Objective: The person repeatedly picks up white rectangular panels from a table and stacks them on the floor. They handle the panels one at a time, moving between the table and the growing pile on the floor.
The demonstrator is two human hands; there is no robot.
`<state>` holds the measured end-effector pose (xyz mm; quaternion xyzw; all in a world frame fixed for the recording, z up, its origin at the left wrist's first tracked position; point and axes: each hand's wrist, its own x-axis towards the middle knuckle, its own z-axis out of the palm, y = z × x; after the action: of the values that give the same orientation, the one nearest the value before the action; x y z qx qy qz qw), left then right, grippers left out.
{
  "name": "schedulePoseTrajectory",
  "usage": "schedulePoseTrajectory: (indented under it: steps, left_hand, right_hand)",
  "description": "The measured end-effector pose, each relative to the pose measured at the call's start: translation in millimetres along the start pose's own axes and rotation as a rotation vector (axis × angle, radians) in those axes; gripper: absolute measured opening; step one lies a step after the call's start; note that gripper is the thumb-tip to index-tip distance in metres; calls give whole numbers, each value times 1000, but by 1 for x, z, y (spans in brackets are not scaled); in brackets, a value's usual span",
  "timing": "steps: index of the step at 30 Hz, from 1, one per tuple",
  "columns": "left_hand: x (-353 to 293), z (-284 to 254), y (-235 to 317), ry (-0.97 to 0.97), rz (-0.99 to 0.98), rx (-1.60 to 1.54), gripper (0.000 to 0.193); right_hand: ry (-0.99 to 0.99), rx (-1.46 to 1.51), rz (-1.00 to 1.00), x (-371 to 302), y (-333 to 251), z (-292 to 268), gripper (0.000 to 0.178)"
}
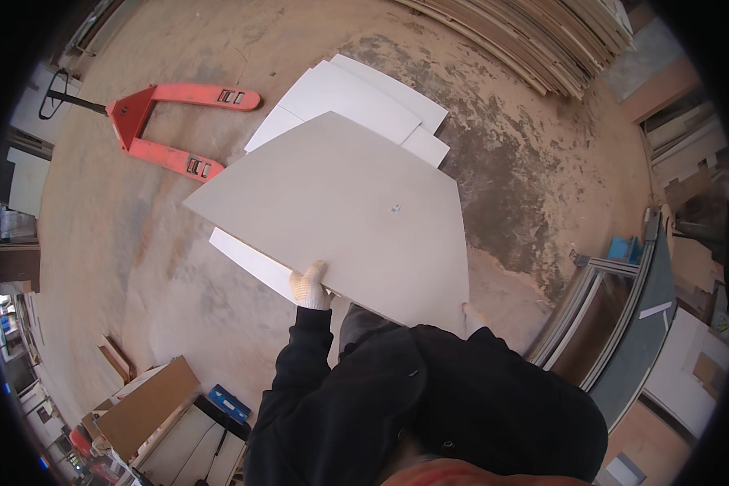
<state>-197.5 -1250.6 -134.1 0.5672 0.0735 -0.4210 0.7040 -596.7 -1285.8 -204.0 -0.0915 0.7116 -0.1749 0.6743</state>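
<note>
Worker in a black top, seen at work in front of me: the left hand, in a pale knitted glove, is clamped on the near edge of a large grey sheet panel, thumb side uppermost; the right hand is hidden from view, and its grip cannot be told. The panel spreads forward and rightward from the left hand, with a small pale mark on its face. A white strip shows below its edge, just left of that hand. Beyond the hand, past the panel's far edge, lie overlapping white sheets; ahead and to its left, a red pallet jack; far ahead and right, stacked boards; behind and left, a blue case.
</note>
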Motion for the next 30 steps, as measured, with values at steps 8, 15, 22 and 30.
schedulePoseTrajectory:
  steps: [8, 15, 22, 30]
  left_hand:
    - [130, -11, 0, -85, 165, -66, 48]
    - [288, -23, -24, 68, 154, -148, 33]
    - [365, -139, -46, 333, 236, 108, 17]
    - [352, -292, -71, 309, -173, 1319, 20]
  right_hand:
    - [-87, -34, -191, 78, -66, 70, 44]
    - [56, -89, -263, 163, -98, 216, 45]
    - [-136, -322, 1, 190, 16, 270, 31]
    - [-579, -880, 205, 183, 47, 191, 31]
